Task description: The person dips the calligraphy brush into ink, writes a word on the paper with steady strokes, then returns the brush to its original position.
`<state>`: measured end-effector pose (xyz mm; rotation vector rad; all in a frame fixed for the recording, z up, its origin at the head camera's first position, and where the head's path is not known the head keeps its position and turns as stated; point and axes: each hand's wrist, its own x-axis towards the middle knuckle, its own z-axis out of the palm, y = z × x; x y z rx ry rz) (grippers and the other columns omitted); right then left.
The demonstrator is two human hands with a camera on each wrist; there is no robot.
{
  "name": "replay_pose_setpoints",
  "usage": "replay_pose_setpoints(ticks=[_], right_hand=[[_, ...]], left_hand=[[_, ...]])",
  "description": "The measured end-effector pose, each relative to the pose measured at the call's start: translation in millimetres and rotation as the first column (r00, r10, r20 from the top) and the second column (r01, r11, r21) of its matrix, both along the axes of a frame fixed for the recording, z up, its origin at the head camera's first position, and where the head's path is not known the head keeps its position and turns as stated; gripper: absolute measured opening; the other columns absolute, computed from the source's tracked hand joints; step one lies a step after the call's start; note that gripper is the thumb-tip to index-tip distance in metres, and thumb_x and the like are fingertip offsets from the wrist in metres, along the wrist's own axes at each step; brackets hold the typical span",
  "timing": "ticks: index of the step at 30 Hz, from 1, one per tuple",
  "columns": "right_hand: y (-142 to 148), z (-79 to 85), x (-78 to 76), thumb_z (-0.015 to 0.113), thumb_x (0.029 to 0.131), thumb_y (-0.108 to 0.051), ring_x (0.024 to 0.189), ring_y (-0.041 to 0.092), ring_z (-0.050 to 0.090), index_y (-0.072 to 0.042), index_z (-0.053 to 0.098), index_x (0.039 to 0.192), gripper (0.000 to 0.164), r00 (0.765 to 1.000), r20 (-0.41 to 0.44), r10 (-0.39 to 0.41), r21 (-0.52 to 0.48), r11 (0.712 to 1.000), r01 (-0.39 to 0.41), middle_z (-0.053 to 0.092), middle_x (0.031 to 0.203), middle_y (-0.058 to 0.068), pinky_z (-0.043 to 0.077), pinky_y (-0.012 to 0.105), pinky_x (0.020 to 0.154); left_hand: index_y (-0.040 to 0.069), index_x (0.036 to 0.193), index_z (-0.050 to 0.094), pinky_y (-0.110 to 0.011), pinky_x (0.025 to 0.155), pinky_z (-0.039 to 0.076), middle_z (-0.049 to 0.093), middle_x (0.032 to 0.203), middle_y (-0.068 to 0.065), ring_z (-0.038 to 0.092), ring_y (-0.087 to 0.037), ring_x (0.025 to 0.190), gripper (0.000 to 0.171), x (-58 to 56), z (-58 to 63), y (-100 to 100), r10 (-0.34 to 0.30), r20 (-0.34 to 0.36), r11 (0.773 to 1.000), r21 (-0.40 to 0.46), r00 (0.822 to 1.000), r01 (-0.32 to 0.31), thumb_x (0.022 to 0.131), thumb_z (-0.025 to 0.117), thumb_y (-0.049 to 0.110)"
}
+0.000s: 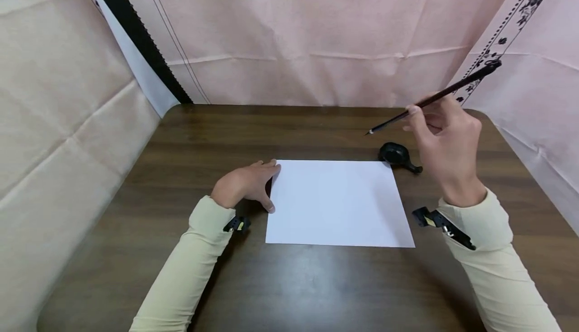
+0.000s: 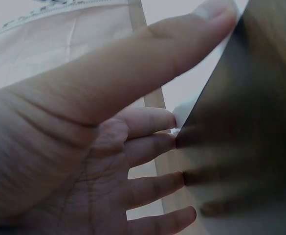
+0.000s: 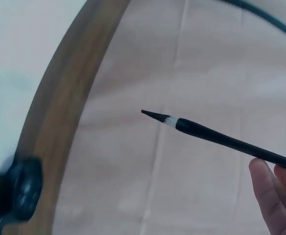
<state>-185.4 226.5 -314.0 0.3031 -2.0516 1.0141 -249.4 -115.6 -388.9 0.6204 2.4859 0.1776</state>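
My right hand [image 1: 448,143] pinches a calligraphy brush [image 1: 459,85] above the far right part of the table. The dark brush slants, with its tip down to the left; in the right wrist view, the brush's bristles [image 3: 155,116] are black with a white band near the handle. A white sheet of paper [image 1: 339,204] lies flat on the table. On its left edge rests my left hand [image 1: 246,184], thumb and fingers spread and fairly straight; the left wrist view shows the thumb [image 2: 147,63] at the edge of the sheet.
A small glossy black round object [image 1: 394,154] with a short stubby handle sits at the paper's far right corner. The brown wooden table [image 1: 316,287] has rounded far corners. Pale pink cloth [image 1: 316,35] hangs behind it and at both sides.
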Motion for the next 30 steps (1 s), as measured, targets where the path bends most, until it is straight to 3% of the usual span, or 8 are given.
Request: replay_pose_setpoints(ticks=[4,8,16,21,30], right_hand=[[-22.9,2.0,5.4,0.066,0.101,0.001,0.075,-0.007,0.07,0.012,0.068,0.108,0.014,0.992,-0.032,0.123,0.024,0.992,-0.123,0.076,0.098,0.018,0.056,0.011,0.074],[-43.2,-2.2,7.1,0.068,0.1,0.002,0.076,-0.006,0.067,0.009,0.069,0.107,0.01,0.984,-0.012,0.178,0.049,0.983,-0.177,0.075,0.094,0.015,0.055,0.01,0.074],[-75.4,-24.2,-6.2,0.07,0.1,-0.001,0.083,0.021,0.077,0.004,0.067,0.108,0.01,0.964,0.063,0.258,0.108,0.958,-0.264,0.076,0.097,0.012,0.061,0.022,0.076],[-94.0,-40.6,-13.1,0.067,0.102,-0.003,0.088,0.02,0.077,0.0,0.067,0.107,0.006,0.95,0.106,0.294,0.17,0.936,-0.308,0.075,0.098,0.01,0.063,0.034,0.075],[-112.1,-67.1,-24.2,0.068,0.099,0.001,0.087,0.017,0.075,-0.001,0.066,0.106,0.008,0.929,0.13,0.346,0.194,0.91,-0.366,0.073,0.097,0.008,0.063,0.033,0.077]], left_hand=[[0.01,0.17,0.018,-0.057,0.127,0.022,0.008,0.178,-0.011,0.007,-0.04,0.163,0.113,0.8,-1.4,6.6,-0.016,0.0,1.0,-0.003,1.0,0.016,0.087,0.088,0.04],[0.012,0.17,0.018,-0.057,0.126,0.024,0.007,0.178,-0.008,0.006,-0.04,0.163,0.112,0.6,-3.6,11.2,-0.019,0.003,1.0,0.01,1.0,0.019,0.088,0.088,0.041],[0.015,0.171,0.015,-0.06,0.125,0.024,0.004,0.178,-0.006,0.002,-0.039,0.163,0.116,-0.9,-7.1,8.8,0.001,0.023,0.999,0.034,1.0,-0.001,0.086,0.089,0.043],[0.016,0.171,0.015,-0.059,0.126,0.023,0.004,0.179,-0.005,0.002,-0.039,0.163,0.116,-2.0,-7.8,8.5,0.017,0.03,1.0,0.019,0.999,-0.018,0.086,0.089,0.044],[0.017,0.172,0.013,-0.061,0.126,0.023,0.004,0.179,-0.004,0.0,-0.037,0.164,0.12,-4.1,-7.5,12.7,0.046,0.042,0.999,0.005,0.998,-0.046,0.084,0.091,0.044]])
